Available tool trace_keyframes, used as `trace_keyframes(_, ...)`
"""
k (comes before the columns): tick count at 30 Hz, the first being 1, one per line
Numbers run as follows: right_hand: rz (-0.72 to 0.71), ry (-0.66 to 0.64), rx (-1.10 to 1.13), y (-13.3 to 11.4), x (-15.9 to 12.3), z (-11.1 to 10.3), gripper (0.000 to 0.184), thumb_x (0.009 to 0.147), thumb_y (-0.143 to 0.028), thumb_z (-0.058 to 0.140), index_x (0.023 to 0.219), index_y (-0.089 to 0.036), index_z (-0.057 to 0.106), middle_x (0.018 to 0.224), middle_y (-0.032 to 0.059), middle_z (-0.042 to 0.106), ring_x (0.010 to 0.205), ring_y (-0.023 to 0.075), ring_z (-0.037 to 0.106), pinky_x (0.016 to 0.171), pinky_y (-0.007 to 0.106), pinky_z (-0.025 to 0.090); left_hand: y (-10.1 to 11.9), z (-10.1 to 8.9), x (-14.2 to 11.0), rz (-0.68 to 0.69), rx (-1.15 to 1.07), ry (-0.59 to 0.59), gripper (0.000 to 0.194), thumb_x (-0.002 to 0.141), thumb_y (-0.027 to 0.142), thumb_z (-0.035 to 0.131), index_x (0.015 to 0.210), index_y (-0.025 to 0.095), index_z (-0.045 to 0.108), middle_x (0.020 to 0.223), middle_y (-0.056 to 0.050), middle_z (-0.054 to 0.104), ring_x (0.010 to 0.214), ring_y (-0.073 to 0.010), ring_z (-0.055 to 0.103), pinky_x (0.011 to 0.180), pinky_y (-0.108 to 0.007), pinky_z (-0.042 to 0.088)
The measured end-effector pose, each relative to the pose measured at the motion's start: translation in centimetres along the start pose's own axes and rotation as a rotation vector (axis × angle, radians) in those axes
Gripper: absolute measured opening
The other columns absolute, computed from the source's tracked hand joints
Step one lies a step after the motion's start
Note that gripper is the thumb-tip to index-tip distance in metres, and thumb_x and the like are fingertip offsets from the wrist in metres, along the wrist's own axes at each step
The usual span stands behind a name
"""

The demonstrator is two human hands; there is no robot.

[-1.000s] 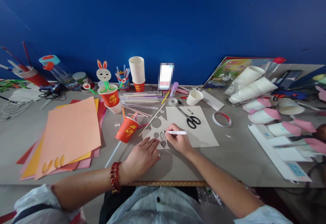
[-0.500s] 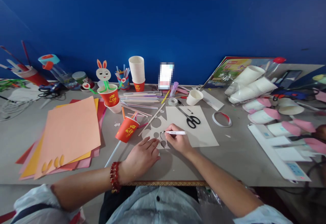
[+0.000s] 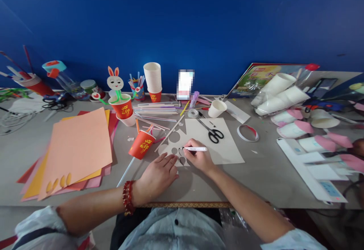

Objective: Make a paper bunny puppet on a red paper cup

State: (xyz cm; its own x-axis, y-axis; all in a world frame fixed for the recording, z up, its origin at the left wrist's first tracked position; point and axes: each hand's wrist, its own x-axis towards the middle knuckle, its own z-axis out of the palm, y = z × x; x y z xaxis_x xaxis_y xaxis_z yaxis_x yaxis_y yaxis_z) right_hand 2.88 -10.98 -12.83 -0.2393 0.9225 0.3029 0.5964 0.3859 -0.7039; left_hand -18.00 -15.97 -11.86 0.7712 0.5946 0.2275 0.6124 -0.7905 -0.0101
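A white marker is pinched in my right hand, its dark tip on a sheet of white paper. A short black curved line shows by the tip, among several round holes cut in the paper's left part. Lying flat, my left hand rests its fingers on the lower left edge of that sheet. Just beyond those fingers a red paper cup leans, with straws through it. Black-handled scissors lie on the paper, to the right of my right hand.
Coloured paper sheets are piled at the left. A rabbit figure stands in a cup behind them. Loose straws, stacked cups and a small white cup are farther back. A tape roll lies at the right.
My right hand tilts the marker very slightly, its rear end shifting a little left and down. My left hand stays in place on the paper.
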Motion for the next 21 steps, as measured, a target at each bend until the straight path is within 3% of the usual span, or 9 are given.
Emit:
trace_keyframes(6,0.055,-0.003,0.053,0.08,-0.07,0.01,0.010,0.085,-0.027,0.055,0.076,-0.023,0.053,0.060,-0.0032,0.056,0.054,0.0139,0.050,0.049,0.022,0.037,0.01,0.21,-0.05,-0.019,-0.019,0.012,0.018,0.095,0.028,0.056,0.096,0.013,0.066,0.128,-0.015,0.067,0.120,-0.0268,0.062,0.106,-0.045,0.044)
trace_keyframes(21,0.033,-0.013,0.039,0.18,-0.09,0.03,0.011,0.087,-0.029,0.054,0.078,-0.023,0.053,0.061,-0.0035,0.055,0.053,0.0134,0.049,0.050,0.022,0.038,0.04,-0.16,0.18,0.006,0.019,0.006,0.020,0.094,0.029,0.057,0.095,0.011,0.067,0.126,-0.015,0.068,0.118,-0.0278,0.063,0.103,-0.044,0.047)
